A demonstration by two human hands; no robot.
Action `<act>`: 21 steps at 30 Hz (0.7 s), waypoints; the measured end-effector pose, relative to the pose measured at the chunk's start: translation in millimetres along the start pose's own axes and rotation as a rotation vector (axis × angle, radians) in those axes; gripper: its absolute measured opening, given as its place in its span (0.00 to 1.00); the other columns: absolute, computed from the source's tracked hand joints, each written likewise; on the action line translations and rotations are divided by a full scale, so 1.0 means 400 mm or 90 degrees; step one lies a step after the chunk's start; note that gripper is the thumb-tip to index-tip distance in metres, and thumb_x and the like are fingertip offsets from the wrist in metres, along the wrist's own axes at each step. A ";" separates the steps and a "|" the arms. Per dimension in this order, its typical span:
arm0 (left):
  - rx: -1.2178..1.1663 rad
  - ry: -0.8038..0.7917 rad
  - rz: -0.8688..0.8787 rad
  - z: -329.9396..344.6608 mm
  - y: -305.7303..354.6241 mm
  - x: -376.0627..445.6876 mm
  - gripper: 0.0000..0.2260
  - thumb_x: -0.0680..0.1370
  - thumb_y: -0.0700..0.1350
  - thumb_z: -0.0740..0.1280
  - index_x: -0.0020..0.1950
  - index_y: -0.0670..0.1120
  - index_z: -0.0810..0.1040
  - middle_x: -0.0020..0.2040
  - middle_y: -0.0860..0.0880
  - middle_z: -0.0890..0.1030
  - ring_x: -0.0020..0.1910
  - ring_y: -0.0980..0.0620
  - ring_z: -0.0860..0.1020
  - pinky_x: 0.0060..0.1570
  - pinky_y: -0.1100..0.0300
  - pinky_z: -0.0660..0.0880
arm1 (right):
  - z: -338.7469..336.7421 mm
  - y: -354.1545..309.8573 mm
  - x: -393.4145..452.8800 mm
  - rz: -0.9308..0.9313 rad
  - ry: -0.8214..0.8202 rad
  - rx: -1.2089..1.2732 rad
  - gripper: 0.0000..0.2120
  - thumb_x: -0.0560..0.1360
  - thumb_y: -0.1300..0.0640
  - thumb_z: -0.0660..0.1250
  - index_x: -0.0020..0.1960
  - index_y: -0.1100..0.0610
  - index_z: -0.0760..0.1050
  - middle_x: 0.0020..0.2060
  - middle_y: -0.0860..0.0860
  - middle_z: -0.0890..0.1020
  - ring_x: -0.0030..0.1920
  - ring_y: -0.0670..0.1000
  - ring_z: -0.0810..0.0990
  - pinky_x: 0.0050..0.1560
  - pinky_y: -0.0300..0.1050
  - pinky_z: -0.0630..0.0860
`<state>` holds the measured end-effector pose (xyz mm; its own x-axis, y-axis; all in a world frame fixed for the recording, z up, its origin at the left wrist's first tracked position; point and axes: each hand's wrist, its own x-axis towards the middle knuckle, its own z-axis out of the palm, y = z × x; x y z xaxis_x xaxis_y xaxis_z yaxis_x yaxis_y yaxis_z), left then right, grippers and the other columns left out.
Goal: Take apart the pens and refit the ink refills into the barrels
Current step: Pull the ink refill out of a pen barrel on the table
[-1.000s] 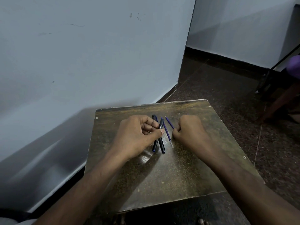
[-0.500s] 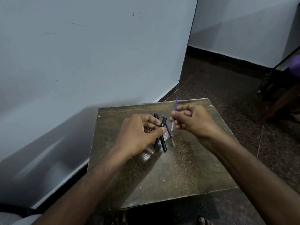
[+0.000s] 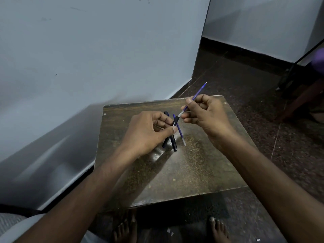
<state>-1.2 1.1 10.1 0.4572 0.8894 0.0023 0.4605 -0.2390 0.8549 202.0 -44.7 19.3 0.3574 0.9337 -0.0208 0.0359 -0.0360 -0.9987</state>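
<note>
Left hand: the left hand [image 3: 149, 132] sits low over the worktop [image 3: 184, 172], thumb and fingers curled in a grip round a black barrel [image 3: 174, 130]
Barrel: slanted, its upper open end up by the right hand, its lower end touching the worktop
Right hand: the right hand [image 3: 206, 114] is raised just beside the left, thumb and forefinger pinching a blue refill [image 3: 196, 95]
Refill: tilted, tip pointing up and away to the right, its clear lower end meeting the barrel's mouth; whether it is inside yet I cannot tell
Second barrel: another dark barrel [image 3: 165, 142] lies crossed under the held one, partly hidden by the left hand
Spare refill: a second blue refill [image 3: 180, 134] lies flat on the worktop just right of the barrels
Below: bare feet [image 3: 217, 228] on the dark floor at the worktop's near edge
</note>
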 end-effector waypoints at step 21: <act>-0.007 0.131 -0.018 -0.078 -0.018 0.020 0.08 0.79 0.50 0.79 0.57 0.53 0.86 0.47 0.56 0.89 0.44 0.60 0.88 0.48 0.58 0.88 | 0.087 0.036 0.017 -0.242 -0.126 -0.873 0.30 0.72 0.33 0.73 0.72 0.39 0.77 0.66 0.52 0.71 0.67 0.57 0.69 0.62 0.56 0.71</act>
<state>-24.7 22.2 20.1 0.2786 0.9568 0.0831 0.4616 -0.2092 0.8621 172.5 -26.4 3.4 -0.0065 0.9937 0.1120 0.9932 0.0194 -0.1147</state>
